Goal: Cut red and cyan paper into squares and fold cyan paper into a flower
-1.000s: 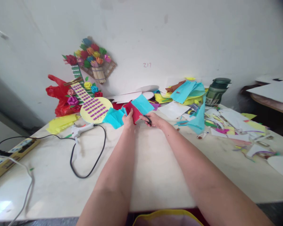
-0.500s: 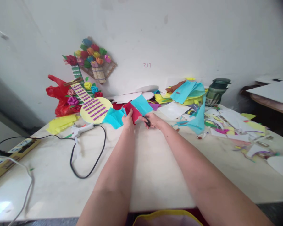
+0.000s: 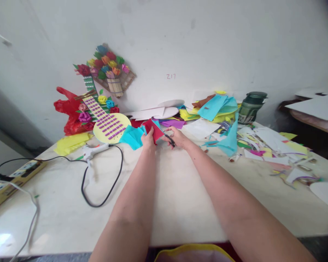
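My left hand (image 3: 148, 139) pinches a piece of red paper (image 3: 153, 130) held up over the far middle of the table, together with blue paper (image 3: 132, 136) that hangs to its left. My right hand (image 3: 177, 138) is closed around black-handled scissors (image 3: 170, 140) right beside the red paper's lower right edge. Both forearms reach out from the near edge.
A white glue gun (image 3: 94, 150) with a black cord (image 3: 104, 189) lies to the left. A yellow paper guitar (image 3: 109, 125) and paper flowers (image 3: 108, 65) lean on the wall. Paper scraps (image 3: 262, 143) and a green jar (image 3: 250, 106) crowd the right side. A power strip (image 3: 13, 178) lies far left.
The blue sheet that stood behind the red paper has dropped out of sight. Both hands have stayed in nearly the same place.
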Available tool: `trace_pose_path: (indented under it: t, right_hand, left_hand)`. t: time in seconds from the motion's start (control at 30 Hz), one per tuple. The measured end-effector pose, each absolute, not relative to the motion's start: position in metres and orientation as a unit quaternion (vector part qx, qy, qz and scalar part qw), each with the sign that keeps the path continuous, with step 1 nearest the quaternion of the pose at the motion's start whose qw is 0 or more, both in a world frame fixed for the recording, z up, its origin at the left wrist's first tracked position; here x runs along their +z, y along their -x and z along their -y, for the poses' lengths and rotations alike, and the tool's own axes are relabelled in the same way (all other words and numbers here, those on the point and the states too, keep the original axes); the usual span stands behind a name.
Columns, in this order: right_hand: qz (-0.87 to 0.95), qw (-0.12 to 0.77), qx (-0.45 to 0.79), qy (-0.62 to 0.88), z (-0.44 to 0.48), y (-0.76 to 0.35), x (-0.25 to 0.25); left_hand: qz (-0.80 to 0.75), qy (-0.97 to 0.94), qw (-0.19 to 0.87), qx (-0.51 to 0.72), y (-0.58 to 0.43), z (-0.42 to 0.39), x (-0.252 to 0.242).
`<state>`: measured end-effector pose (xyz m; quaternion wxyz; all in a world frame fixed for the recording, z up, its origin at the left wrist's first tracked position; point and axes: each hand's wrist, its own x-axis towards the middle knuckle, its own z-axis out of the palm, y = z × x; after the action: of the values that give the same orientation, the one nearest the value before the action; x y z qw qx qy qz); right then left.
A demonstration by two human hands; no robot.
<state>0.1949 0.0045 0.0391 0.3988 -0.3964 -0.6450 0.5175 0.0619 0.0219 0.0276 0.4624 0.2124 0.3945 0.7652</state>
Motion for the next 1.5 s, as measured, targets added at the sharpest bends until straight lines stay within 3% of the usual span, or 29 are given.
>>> trace_pose_path:
  t: [0.47, 1.23, 1.5]
  right_hand:
    - [0.653, 0.37, 0.542, 0.379, -0.001, -0.201, 0.046]
    - [0.661, 0.358, 0.491, 0.441, -0.009, -0.208, 0.041]
    - [0.679, 0.352, 0.52, 0.381, -0.007, -0.21, 0.043]
  left_hand:
    - [-0.363, -0.246, 0.53, 0.726, -0.068, -0.01, 0.035]
    - [-0.341, -0.266, 0.533, 0.728, -0.064, -0.017, 0.028]
    - [-0.331, -0.28, 0.532, 0.727, -0.064, -0.014, 0.03]
